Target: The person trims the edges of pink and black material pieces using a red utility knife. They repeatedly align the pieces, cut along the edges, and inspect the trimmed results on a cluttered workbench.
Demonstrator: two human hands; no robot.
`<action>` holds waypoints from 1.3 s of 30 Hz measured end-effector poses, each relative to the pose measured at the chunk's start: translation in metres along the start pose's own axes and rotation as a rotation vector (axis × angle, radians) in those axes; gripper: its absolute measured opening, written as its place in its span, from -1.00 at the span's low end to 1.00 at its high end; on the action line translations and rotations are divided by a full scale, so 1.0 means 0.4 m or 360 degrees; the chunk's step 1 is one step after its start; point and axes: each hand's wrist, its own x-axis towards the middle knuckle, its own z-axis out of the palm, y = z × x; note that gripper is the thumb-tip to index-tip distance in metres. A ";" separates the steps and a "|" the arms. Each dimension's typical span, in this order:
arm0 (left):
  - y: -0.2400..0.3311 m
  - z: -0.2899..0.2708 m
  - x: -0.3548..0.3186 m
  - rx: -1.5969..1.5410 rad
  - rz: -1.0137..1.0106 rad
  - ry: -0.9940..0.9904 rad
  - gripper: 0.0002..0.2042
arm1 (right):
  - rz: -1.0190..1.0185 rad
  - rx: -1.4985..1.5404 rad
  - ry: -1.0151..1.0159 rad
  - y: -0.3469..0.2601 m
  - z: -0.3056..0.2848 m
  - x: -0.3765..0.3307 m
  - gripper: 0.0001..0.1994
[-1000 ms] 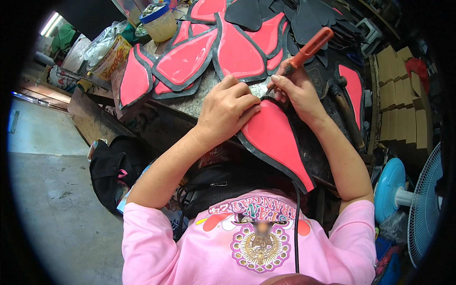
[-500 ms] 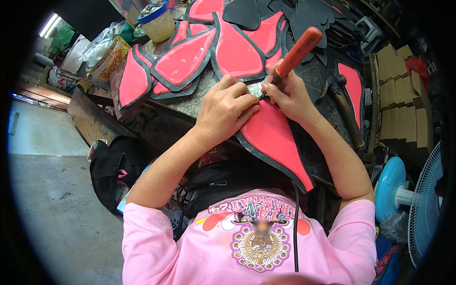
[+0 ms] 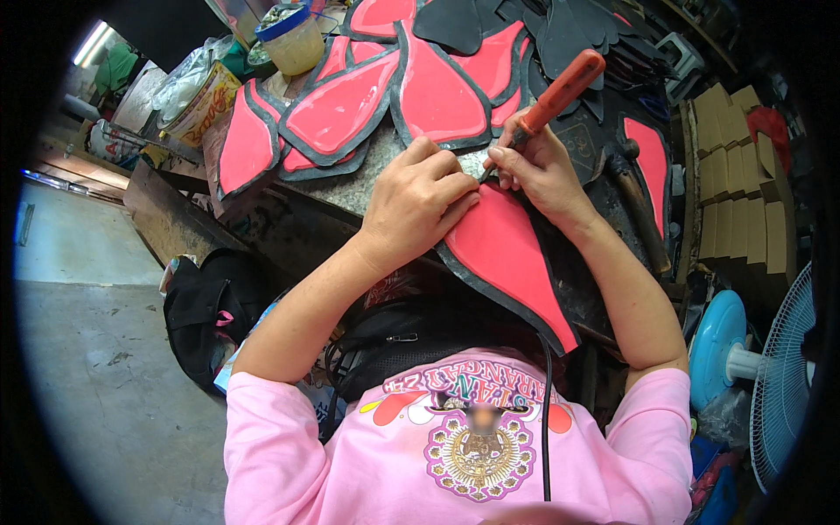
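A pink-red, teardrop-shaped piece with a dark grey border (image 3: 503, 245) lies across the near edge of the work surface, its narrow end pointing toward me. My left hand (image 3: 424, 194) is closed at its broad far end, fingers bent and pressed on it. In my right hand (image 3: 538, 171) is a red-handled tool (image 3: 564, 92), held like a pen and tilted up to the right. Its thin dark tip meets the far border of the piece, close to my left fingertips. My fingers partly hide the tip and that border.
Several similar red-and-grey pieces (image 3: 341, 109) overlap beyond my hands, with dark cut shapes (image 3: 569, 39) behind. A wooden-handled hammer (image 3: 647, 214) lies at right. A blue-rimmed tub (image 3: 289, 44) stands far left. Brown boxes (image 3: 744, 175) and a fan (image 3: 783, 376) are at right.
The red-handled tool has shifted slightly to the right, and my right fingers have moved on it. My left hand and the piece have hardly moved.
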 end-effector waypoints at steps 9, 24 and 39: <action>0.011 -0.004 -0.004 0.0106 -0.0125 0.0058 -0.82 | -0.0301 -0.0452 -0.0069 0.019 0.000 0.001 -0.77; 0.004 0.000 -0.001 0.0003 -0.0035 0.0048 -0.84 | -0.0105 -0.0134 -0.0075 -0.003 0.010 -0.003 -0.79; 0.007 -0.010 -0.009 0.0087 -0.0106 0.0070 -0.82 | -0.0271 -0.0448 -0.0104 0.021 0.003 -0.004 -0.73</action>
